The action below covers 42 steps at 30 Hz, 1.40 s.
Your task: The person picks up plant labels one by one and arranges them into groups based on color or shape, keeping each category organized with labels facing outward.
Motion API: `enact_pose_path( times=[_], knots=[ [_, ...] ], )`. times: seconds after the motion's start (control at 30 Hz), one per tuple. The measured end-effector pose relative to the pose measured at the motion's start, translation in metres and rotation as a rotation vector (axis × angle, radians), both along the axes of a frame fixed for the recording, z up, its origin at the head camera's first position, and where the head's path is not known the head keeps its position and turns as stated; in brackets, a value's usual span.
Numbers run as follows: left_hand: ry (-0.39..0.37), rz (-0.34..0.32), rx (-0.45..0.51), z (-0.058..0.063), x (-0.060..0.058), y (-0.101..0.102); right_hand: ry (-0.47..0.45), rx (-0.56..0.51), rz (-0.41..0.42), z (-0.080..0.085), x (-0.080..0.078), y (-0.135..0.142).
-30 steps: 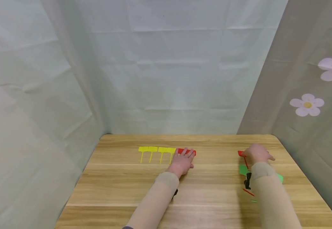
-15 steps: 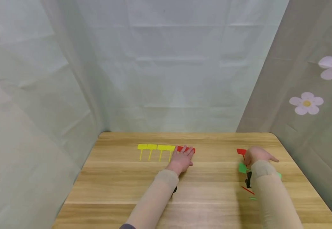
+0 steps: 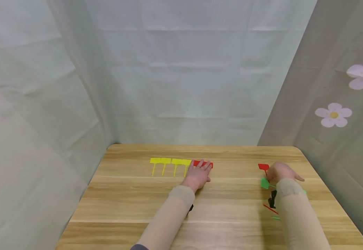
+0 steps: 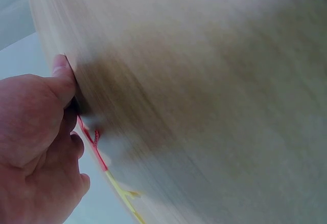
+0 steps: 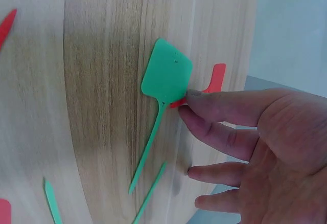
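Observation:
My left hand (image 3: 197, 177) lies with fingers spread over red plant labels (image 3: 196, 163), touching their heads. Yellow plant labels (image 3: 155, 160) continue that row to the left, stems pointing toward me. At the right, my right hand (image 3: 283, 172) pinches the stem of another red plant label (image 5: 218, 75) between thumb and index finger; the other fingers extend loosely. Part of that stem is hidden behind the thumb and a green plant label (image 5: 168, 73), whose square head overlaps it in the right wrist view. The left wrist view shows the left thumb (image 4: 62, 75) at the table surface.
Near the right forearm lie more loose labels: a red pointed stem (image 3: 270, 209), a green stem tip (image 3: 276, 218) and a green label (image 5: 149, 193). Pale cloth walls (image 3: 181, 86) stand at the wooden table's (image 3: 131, 205) back and sides.
My right hand has turned slightly and come a little toward me along the red label's stem, now covering more of it. My left hand stays on the red labels in the row.

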<state>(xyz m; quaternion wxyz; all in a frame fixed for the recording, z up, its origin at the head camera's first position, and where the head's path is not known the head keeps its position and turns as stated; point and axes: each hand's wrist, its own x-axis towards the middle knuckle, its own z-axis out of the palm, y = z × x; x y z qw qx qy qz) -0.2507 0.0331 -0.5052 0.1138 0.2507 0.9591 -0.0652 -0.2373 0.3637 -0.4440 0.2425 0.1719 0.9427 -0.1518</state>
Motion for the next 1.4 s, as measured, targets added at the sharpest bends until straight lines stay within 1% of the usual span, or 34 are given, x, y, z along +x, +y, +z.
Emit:
enact_pose_path(
  times=[0.13, 0.2, 0.37, 0.47, 0.7, 0.87, 0.97, 1.1, 1.2, 1.4],
  knots=[
    [0.001, 0.003, -0.008, -0.001, 0.000, 0.000, 0.000, -0.001, -0.006, -0.003, -0.001, 0.002],
    [0.000, 0.007, -0.008, -0.001, 0.000, -0.001, -0.005, 0.023, 0.010, -0.004, -0.002, 0.001],
    [0.000, 0.008, 0.000, 0.001, 0.000, -0.001, -0.024, 0.085, 0.016, -0.003, -0.005, -0.003],
    [-0.003, 0.011, 0.005, 0.001, 0.001, -0.001, -0.013, 0.104, 0.033, -0.002, -0.003, -0.006],
    [0.007, 0.001, 0.005, 0.002, 0.003, -0.001, 0.029, 0.126, 0.078, -0.001, 0.007, -0.011],
    [0.013, 0.007, 0.000, 0.001, 0.003, 0.000, 0.044, 0.115, 0.097, -0.001, 0.011, -0.011],
    [0.011, 0.011, -0.001, 0.001, 0.003, 0.000, 0.033, 0.095, 0.084, -0.002, 0.012, -0.010],
    [0.003, 0.007, 0.005, 0.001, 0.004, 0.000, 0.044, 0.083, 0.070, -0.002, 0.015, -0.009],
    [0.004, 0.005, 0.004, 0.001, 0.004, 0.000, 0.064, 0.079, 0.077, -0.002, 0.016, -0.007],
    [0.009, 0.013, 0.007, -0.002, 0.001, 0.000, 0.068, 0.053, 0.103, 0.001, 0.017, -0.007]
  ],
)
